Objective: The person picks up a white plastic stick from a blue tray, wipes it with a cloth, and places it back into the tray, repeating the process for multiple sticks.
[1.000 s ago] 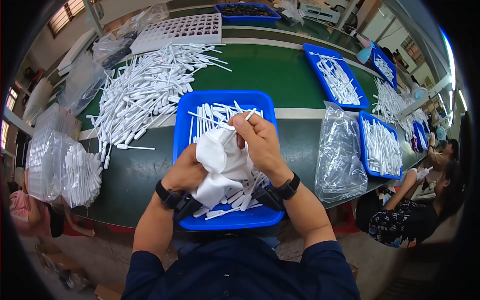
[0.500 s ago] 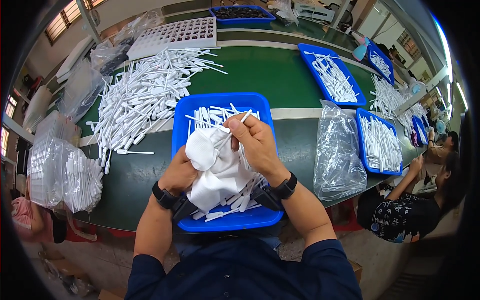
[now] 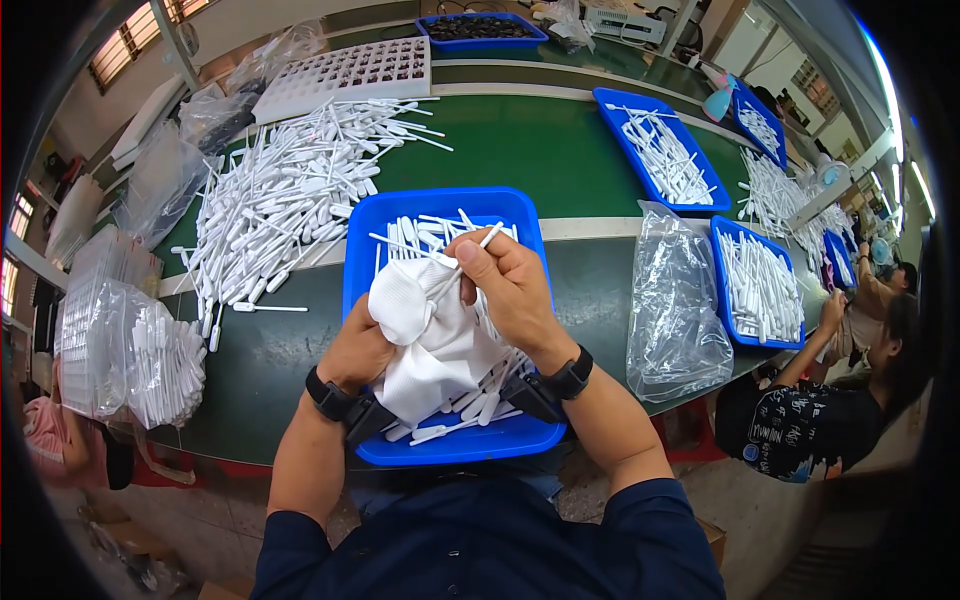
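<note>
My left hand [image 3: 362, 345] is closed on a white textured cloth [image 3: 435, 375], which is bunched up and drapes down over the blue tray. In a pinch between thumb and fingers, my right hand [image 3: 512, 295] grips a white plastic stick [image 3: 491, 236]; its thin end sticks up past the fingertips. The cloth covers the stick's lower part. Both hands are above a blue tray [image 3: 450, 453] that holds many similar sticks with a thin shaft and a wider end. Black straps circle both wrists.
A large heap of white sticks [image 3: 290, 180] lies behind left, near a white foam rack [image 3: 350, 75]. Bagged sticks [image 3: 165, 370] sit at the left edge. To the right are a clear plastic bag [image 3: 675, 310] and a stick-filled blue tray [image 3: 757, 285]. A co-worker [image 3: 815, 420] sits at far right.
My hands, the cloth and the stick stay in nearly the same place. At the right, the co-worker's raised hand has moved up a little.
</note>
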A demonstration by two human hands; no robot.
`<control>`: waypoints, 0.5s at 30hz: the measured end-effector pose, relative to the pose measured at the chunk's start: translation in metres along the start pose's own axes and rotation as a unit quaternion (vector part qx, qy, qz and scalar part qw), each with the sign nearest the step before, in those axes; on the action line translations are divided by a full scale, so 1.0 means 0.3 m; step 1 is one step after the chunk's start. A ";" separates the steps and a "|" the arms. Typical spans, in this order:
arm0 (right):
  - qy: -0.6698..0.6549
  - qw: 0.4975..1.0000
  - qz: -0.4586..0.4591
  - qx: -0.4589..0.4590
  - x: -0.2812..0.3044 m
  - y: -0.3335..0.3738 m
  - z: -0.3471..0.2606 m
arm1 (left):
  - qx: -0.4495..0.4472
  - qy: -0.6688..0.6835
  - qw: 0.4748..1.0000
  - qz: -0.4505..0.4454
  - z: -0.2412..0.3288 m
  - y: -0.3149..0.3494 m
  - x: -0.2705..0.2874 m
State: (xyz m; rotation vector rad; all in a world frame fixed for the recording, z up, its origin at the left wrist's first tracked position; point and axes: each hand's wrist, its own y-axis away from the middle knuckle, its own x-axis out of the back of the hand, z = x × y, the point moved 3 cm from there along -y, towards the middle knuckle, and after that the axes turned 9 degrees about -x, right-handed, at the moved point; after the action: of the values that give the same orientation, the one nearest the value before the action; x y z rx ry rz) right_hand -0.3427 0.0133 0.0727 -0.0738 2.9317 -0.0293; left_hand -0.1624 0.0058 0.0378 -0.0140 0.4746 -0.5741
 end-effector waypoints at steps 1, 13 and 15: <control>0.001 1.000 0.001 0.004 0.000 0.002 0.000 | -0.007 -0.005 1.000 -0.004 0.000 0.001 0.002; -0.005 0.999 0.026 0.025 0.009 -0.004 -0.007 | -0.044 -0.131 0.986 0.091 0.017 -0.015 -0.034; -0.004 1.000 0.008 0.027 -0.010 -0.012 -0.008 | -0.077 -0.160 0.977 0.118 0.028 0.003 -0.017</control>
State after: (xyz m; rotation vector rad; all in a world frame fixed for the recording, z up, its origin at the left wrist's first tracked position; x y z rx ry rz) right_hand -0.3399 0.0101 0.0757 -0.0411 2.9219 -0.1046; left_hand -0.1621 0.0082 0.0473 -0.1928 0.2018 -0.2919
